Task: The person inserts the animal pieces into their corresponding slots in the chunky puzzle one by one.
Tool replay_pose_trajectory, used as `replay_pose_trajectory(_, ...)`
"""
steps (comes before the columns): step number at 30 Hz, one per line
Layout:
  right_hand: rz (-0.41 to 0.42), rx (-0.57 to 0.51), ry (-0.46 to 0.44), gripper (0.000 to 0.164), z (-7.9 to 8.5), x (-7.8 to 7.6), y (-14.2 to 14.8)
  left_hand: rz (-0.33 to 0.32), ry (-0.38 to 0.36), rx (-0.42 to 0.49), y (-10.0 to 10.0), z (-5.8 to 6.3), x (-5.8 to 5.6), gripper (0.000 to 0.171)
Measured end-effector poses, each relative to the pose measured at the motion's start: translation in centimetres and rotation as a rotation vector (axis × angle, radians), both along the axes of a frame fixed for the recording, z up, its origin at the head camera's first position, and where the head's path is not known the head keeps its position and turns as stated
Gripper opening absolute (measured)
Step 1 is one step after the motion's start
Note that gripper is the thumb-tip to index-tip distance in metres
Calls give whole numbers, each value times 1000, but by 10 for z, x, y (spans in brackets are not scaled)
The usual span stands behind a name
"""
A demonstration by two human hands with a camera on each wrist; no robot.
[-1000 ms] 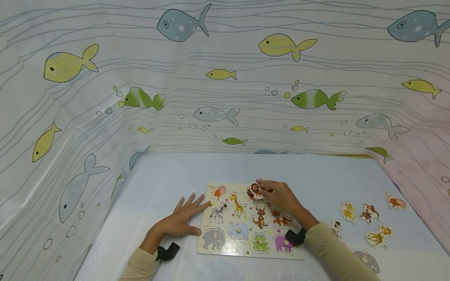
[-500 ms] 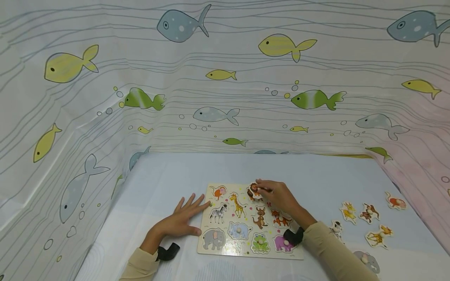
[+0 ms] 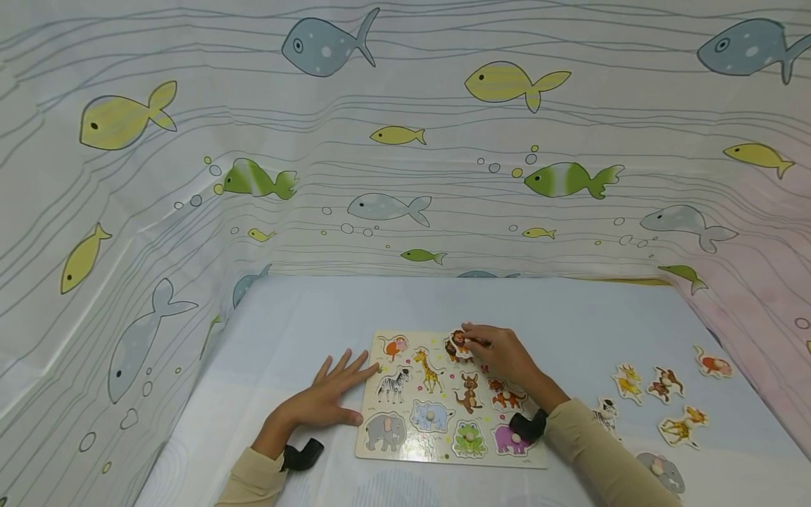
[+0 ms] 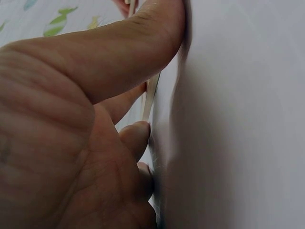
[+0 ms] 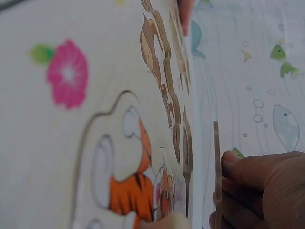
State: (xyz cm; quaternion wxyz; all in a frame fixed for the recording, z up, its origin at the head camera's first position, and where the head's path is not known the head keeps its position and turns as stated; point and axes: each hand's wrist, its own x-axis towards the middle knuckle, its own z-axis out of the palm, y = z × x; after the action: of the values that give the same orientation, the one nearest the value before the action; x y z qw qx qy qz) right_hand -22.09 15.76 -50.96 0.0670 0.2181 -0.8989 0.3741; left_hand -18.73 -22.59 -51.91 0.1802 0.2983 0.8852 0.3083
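A wooden animal puzzle board (image 3: 415,451) lies on the table in the head view. My right hand (image 3: 507,352) pinches a lion puzzle piece (image 3: 457,341) by its right side, over the lion picture at the board's upper right. In the right wrist view the lion piece (image 5: 218,179) shows edge-on between thumb and fingers, apart from the board's face. At the board's left edge my left hand (image 3: 323,400) lies with fingers spread, fingertips right at the edge. The left wrist view shows the left thumb (image 4: 119,52) against the tabletop, with the thin board edge (image 4: 151,93) beyond.
Rhino (image 3: 430,416), frog (image 3: 469,439) and purple hippo (image 3: 509,440) pieces with knobs sit in the board. Several loose pieces lie to the right, among them a giraffe (image 3: 683,427), a monkey (image 3: 714,363) and an elephant (image 3: 661,470). A fish-printed curtain (image 3: 443,162) surrounds the table.
My right wrist has shifted very slightly left, and the lion piece has barely moved over its picture. My left hand has stayed in place.
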Motion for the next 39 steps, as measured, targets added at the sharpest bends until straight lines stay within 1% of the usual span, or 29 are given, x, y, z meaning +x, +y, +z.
replay_pose_trajectory(9, 17, -12, -48, 27, -7, -4, 0, 3, 2, 0, -1, 0, 0, 96)
replay_pose_trajectory(16, 2, -1, -94, 21, -7, -6, -1, -2, 6, -3, 1, 2, 0, 95)
replay_pose_trajectory(32, 8, 15, -89, 23, -13, -9, -3, -2, 11, 7, 1, 4, 1, 95)
replay_pose_trajectory(39, 16, 39, -75, 22, -20, -12, -2, -2, 2, 8, 1, 3, 1, 94)
